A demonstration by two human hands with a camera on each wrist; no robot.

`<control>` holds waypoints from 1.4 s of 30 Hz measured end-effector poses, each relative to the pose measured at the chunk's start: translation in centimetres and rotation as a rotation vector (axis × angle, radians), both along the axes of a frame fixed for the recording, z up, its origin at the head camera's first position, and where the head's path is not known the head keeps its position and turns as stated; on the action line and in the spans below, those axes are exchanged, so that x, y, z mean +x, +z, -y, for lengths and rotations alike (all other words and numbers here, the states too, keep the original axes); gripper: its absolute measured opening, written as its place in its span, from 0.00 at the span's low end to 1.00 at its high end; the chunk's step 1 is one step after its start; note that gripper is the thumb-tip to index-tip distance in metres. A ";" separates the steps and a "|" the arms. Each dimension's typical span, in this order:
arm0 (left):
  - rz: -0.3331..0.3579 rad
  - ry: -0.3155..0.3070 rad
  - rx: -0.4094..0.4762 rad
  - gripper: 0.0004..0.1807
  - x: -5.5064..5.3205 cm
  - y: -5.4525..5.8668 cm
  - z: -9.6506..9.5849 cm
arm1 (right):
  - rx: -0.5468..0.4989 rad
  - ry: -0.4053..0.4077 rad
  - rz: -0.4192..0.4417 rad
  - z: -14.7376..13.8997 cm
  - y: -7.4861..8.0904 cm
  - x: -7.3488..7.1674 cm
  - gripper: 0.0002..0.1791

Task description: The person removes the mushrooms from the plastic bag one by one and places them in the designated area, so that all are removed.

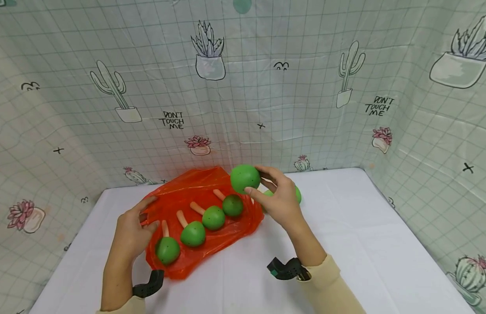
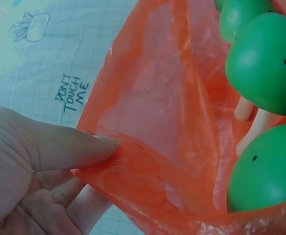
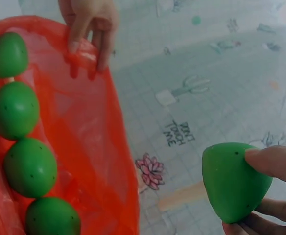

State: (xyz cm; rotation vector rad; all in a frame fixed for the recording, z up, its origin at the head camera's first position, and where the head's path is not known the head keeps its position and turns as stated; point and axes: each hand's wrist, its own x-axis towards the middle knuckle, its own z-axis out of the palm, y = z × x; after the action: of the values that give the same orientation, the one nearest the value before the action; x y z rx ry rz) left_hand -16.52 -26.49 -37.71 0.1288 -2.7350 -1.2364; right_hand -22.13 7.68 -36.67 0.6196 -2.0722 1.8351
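Observation:
My left hand (image 1: pixel 132 231) pinches the rim of a red plastic bag (image 1: pixel 223 237), thumb on the near face and fingers behind it. Several mushroom-shaped toys lie in a slanting row inside the bag, such as this green-headed toy (image 1: pixel 193 234), with small black dots and pale stems. In my right hand (image 1: pixel 280 198), another mushroom-shaped toy (image 3: pixel 236 182) is held by its green head between thumb and fingers, above the bag's right end. Its pale stem (image 3: pixel 182 196) points away from the palm in the right wrist view.
Behind my right hand, another green rounded thing (image 1: pixel 298 195) is partly hidden on the white table (image 1: pixel 337 226). A printed grid cloth (image 1: pixel 246 96) with cactus drawings hangs behind and along both sides. Each wrist wears a black camera mount (image 1: pixel 286 268).

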 end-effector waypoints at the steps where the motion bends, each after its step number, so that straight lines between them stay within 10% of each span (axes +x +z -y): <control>1: -0.002 -0.001 0.000 0.37 0.0 0.0 0.0 | -0.008 -0.003 0.005 -0.3 0.0 -0.1 0.34; 42: 0.035 0.021 0.004 0.38 -0.1 0.0 -0.1 | -0.137 -0.309 0.375 -11.3 -4.5 -5.3 0.31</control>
State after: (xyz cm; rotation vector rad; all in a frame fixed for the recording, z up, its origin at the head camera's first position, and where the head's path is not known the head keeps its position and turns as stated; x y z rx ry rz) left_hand -16.62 -26.36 -37.72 0.1803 -2.7535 -1.2461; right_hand -27.46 18.96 -41.16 -0.0880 -2.0887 1.9950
